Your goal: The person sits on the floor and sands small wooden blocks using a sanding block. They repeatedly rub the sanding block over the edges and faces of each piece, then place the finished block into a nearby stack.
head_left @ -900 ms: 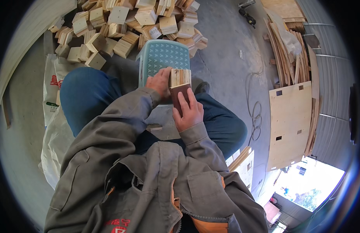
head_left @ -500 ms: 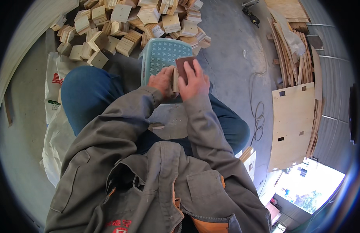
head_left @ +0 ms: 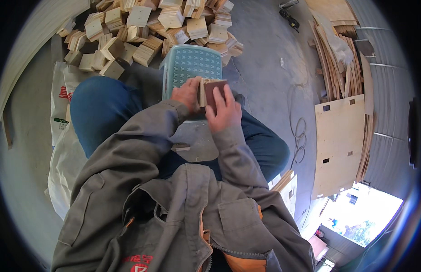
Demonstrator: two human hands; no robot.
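My left hand [head_left: 188, 94] is closed on a small plywood block [head_left: 202, 94], held on edge over the near part of a pale teal plastic stool [head_left: 194, 67] with a raised pattern on its top. Against the block's right side lies a flat reddish-brown piece [head_left: 215, 92], which looks like a sanding block. My right hand [head_left: 225, 112] has its fingers over that piece and presses it to the wood. Its underside is hidden, and my left fingers cover much of the plywood block.
Beyond the stool lies a heap of plywood blocks [head_left: 139, 16]. White plastic sacking [head_left: 61, 154] spreads at the left. On the right are a looped cable [head_left: 300, 131], plywood sheets [head_left: 340, 140] and stacked boards [head_left: 330, 63]. A black tool [head_left: 290, 19] sits at the far right.
My right hand has drawn the reddish-brown piece down along the plywood block, and the piece is now lower and more level. My left hand keeps its hold almost in place.
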